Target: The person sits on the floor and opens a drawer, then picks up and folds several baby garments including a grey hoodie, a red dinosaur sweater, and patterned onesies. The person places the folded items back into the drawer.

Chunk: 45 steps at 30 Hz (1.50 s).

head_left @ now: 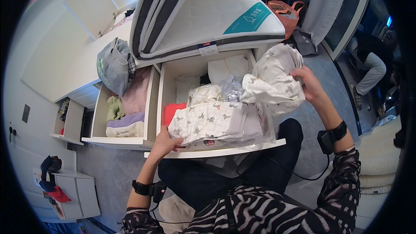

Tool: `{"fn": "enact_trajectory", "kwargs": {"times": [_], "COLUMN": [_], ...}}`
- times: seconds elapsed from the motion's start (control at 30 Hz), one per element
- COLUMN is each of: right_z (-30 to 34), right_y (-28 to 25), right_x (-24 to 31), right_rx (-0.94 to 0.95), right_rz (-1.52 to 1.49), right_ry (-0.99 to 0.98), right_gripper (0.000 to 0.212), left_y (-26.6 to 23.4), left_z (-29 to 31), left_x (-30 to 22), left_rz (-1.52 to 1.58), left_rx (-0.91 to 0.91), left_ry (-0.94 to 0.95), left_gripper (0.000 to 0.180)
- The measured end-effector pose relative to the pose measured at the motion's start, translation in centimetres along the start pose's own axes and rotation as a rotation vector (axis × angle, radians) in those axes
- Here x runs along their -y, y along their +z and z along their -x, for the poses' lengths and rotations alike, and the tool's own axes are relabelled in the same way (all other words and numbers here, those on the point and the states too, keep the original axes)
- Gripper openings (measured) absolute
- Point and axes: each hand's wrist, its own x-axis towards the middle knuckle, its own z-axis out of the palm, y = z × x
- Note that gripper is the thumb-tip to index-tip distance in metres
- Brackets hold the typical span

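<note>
My right hand (pixel 307 84) is closed on a bunched white printed garment (pixel 277 80), raised over the drawer's right side, its folds hanging loosely. At the drawer's front left corner, my left hand (pixel 166 144) grips the edge of a folded white checked cloth (pixel 201 121) with small animal prints. That cloth lies near the front of the open white drawer (pixel 216 151), partly on clear plastic packaging. Behind it sit a crumpled printed cloth (pixel 204 94), a clear plastic bag (pixel 232 89) and a white folded cloth (pixel 227 68). A red piece (pixel 173 112) shows beside my left hand.
Left of it, another open drawer (pixel 149 117) holds pink, green and lilac clothes. A grey garment (pixel 115 67) drapes over its back. Behind leans a folded mattress (pixel 203 13). An orange bag (pixel 286 15) stands at the back right. Another person's leg (pixel 372 71) shows at far right.
</note>
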Motion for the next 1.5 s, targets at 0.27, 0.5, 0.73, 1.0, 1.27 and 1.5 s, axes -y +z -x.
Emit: {"fn": "enact_trajectory", "kwargs": {"times": [0.27, 0.5, 0.73, 1.0, 1.27, 1.5], "right_z": [0.9, 0.5, -0.1, 0.0, 0.2, -0.7], "right_y": [7.5, 14.6, 16.1, 17.2, 20.5, 21.8], "right_x": [3.8, 6.6, 8.5, 11.8, 13.2, 13.2], "right_rx": [0.230, 0.425, 0.495, 0.320, 0.607, 0.031], "right_rz": [0.274, 0.530, 0.316, 0.023, 0.194, 0.772], "right_ry": [-0.217, -0.442, -0.423, -0.452, -0.563, -1.132], "right_gripper": [0.031, 0.025, 0.025, 0.028, 0.026, 0.033], "left_y": [-0.6, -0.1, -2.4, -7.1, -7.3, -8.2], "left_z": [0.5, 3.0, 3.8, 5.1, 5.4, 6.5], "left_x": [-10.3, -21.3, -23.0, -22.5, -25.8, -27.8], "left_rz": [-0.024, 0.406, 0.399, 0.315, 0.329, 0.594], "left_rx": [0.038, 0.164, -0.137, 0.763, 0.204, 0.256], "left_ry": [0.654, 0.857, 0.909, 1.248, 0.969, 0.896], "left_gripper": [0.048, 0.031, 0.018, 0.040, 0.041, 0.029]}}
